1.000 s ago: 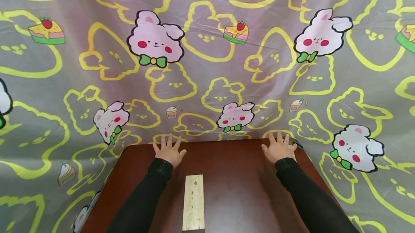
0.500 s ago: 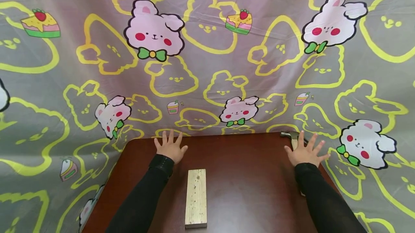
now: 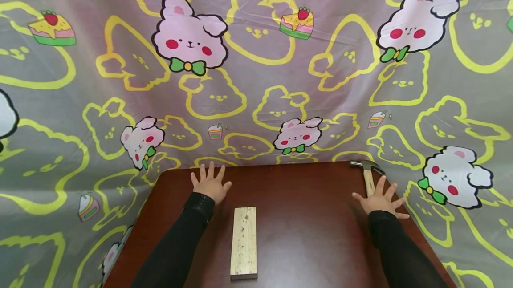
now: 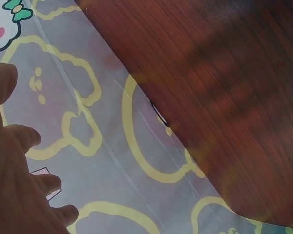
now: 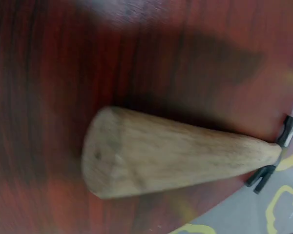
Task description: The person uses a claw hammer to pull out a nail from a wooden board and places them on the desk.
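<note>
Below the nearer right hand (image 3: 380,200), spread and empty, a hammer (image 3: 368,182) lies on the desk (image 3: 304,221), its head (image 3: 366,165) pointing away.

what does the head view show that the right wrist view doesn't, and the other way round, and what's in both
Only the head view shows the block, the left hand, the right hand and the black sleeves.

Only the right wrist view shows the butt end of the hammer; in the head view it is hidden.

Both show part of the hammer's handle, its head, the table and the patterned cloth.
</note>
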Tool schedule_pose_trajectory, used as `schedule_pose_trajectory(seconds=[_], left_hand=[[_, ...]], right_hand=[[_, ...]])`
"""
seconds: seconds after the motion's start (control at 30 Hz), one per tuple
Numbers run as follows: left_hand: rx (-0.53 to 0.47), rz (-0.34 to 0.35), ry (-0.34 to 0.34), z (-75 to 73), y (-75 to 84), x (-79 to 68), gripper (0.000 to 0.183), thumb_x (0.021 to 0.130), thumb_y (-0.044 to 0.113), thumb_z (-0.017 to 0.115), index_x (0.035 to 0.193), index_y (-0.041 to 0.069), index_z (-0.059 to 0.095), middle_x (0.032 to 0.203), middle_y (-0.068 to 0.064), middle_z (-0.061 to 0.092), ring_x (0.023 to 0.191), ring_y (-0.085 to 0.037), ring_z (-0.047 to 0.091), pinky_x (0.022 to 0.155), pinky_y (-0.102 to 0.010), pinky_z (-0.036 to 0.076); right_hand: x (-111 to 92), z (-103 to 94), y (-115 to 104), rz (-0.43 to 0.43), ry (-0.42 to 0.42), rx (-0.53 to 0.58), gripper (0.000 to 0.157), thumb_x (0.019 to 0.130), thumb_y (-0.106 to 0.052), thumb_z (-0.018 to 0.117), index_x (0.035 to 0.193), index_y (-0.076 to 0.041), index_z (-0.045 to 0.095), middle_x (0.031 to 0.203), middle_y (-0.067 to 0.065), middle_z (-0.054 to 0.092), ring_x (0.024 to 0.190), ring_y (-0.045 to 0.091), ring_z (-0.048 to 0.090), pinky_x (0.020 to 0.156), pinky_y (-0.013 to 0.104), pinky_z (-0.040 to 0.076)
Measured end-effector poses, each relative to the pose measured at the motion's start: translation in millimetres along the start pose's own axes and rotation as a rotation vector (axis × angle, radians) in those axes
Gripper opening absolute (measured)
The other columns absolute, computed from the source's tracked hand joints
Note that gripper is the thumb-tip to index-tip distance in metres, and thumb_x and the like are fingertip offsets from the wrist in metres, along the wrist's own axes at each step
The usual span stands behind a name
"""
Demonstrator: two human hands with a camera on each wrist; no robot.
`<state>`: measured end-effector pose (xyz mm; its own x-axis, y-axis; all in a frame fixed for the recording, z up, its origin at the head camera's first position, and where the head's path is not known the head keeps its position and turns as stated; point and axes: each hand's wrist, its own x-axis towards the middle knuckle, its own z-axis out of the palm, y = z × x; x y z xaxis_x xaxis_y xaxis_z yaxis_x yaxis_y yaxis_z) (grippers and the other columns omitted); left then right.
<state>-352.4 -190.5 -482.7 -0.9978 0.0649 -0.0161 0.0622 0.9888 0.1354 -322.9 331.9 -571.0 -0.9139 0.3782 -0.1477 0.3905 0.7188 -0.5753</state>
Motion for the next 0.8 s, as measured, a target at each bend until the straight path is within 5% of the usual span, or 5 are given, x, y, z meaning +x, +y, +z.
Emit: schedule_pose_trajectory(seconds=[0.23, 0.37, 0.6, 0.8], left_hand=[[-0.007, -0.012, -0.002, 1.3, -1.9, 2.4, 0.07, 0.105, 0.05, 0.046, 0.163, 0.021, 0.02, 0.168, -0.018, -0.001, 0.151, -0.047, -0.011, 0.114, -0.072, -0.005], [-0.007, 0.007, 0.019, 8.0, -3.0, 2.9, 0.071, 0.104, 0.05, 0.046, 0.163, 0.02, 0.02, 0.168, -0.018, -0.002, 0.151, -0.047, -0.012, 0.114, -0.071, -0.007], [-0.03, 0.02, 0.051, 9.8, -2.7, 0.4, 0.07, 0.104, 0.049, 0.049, 0.162, 0.018, 0.025, 0.168, -0.019, 0.001, 0.151, -0.048, -0.009, 0.115, -0.071, -0.003], [-0.021, 0.016, 0.05, 9.1, -4.0, -2.3, 0.07, 0.103, 0.048, 0.05, 0.161, 0.017, 0.027, 0.168, -0.02, 0.003, 0.151, -0.048, -0.008, 0.116, -0.071, -0.001]], right_hand=[[-19.9, -10.1, -12.3, 0.251, -0.145, 0.027, 0.142, 0.075, -0.085, 0.06, 0.151, -0.013, -0.036, 0.153, 0.038, -0.028, 0.13, 0.073, -0.026, 0.093, 0.089, -0.011], [-41.4, -18.0, -24.9, 0.399, -0.221, 0.07, 0.136, 0.082, -0.08, 0.054, 0.149, 0.003, -0.031, 0.147, 0.047, -0.027, 0.128, 0.076, -0.023, 0.102, 0.085, -0.006], [-41.1, -22.5, -27.8, 0.42, -0.265, 0.036, 0.113, 0.097, -0.055, 0.052, 0.146, 0.02, -0.017, 0.144, 0.053, -0.022, 0.129, 0.078, -0.014, 0.11, 0.078, 0.0], [-21.4, -20.2, -9.1, 0.374, -0.233, -0.059, 0.085, 0.094, -0.025, 0.057, 0.145, 0.025, 0.01, 0.139, 0.06, -0.004, 0.13, 0.079, 0.003, 0.106, 0.082, 0.011]])
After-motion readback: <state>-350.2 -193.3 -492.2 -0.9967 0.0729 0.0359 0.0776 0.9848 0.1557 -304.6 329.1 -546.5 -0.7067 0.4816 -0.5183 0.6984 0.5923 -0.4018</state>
